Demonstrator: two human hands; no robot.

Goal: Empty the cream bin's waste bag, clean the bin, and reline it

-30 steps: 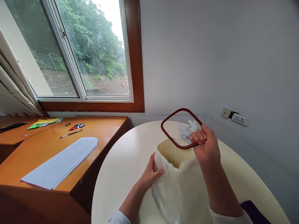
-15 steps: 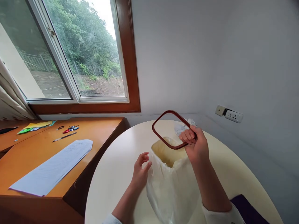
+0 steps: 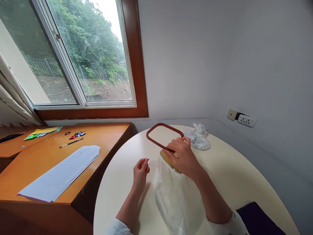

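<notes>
My right hand (image 3: pixel 182 155) is closed around the near right corner of a brown rounded-rectangular bin rim (image 3: pixel 153 138). The rim is held tilted above the far side of a bin, whose yellowish inner wall (image 3: pixel 165 156) shows in part. A thin white plastic bag (image 3: pixel 177 202) covers the bin's outside and is folded over its mouth. My right hand hides much of the opening. To the left of the bin, apart from it, my left hand (image 3: pixel 140 173) is raised with its fingers curled in against the thumb; nothing shows in it.
A knotted white plastic bag (image 3: pixel 200 138) lies toward the back of the round cream table (image 3: pixel 122 182). Dark purple cloth (image 3: pixel 256 218) is at the right front. The orange desk (image 3: pixel 107 133) on the left bears papers (image 3: pixel 66 173), a pen (image 3: pixel 71 142) and keys (image 3: pixel 77 134).
My right hand has moved left with the rim and turned knuckles up, uncovering the knotted bag. My left hand has drawn away leftward from the bin, and its fingers have closed.
</notes>
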